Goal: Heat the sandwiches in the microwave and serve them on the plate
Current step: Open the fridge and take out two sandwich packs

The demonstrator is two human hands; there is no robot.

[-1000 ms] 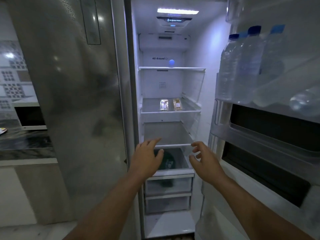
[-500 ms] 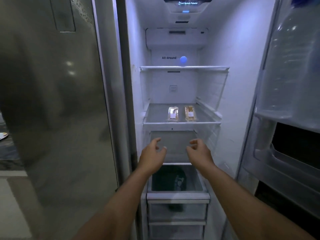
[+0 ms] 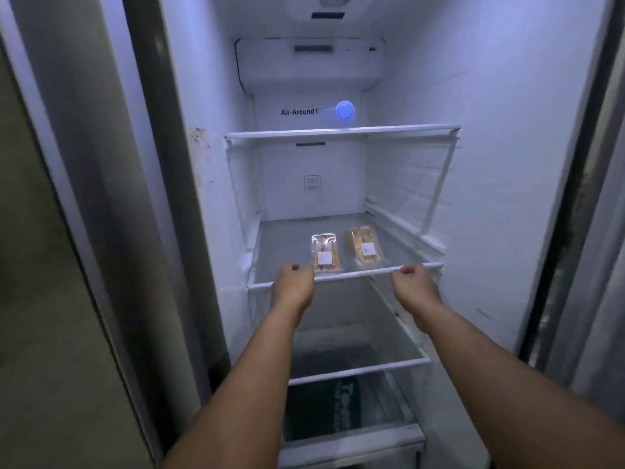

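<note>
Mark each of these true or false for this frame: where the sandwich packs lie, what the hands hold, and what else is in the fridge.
1. Two wrapped sandwich packs lie side by side on the middle shelf. True: the left pack and the right pack both rest there.
2. The left hand already grips a pack. False: it is at the shelf's front edge, holding nothing.
3. The right hand holds nothing. True.
4. The top shelf carries water bottles. False: nothing shows on it.
5. A dark green item sits in the drawer below the shelves. True.
6. Both packs bear a white label. True.
</note>
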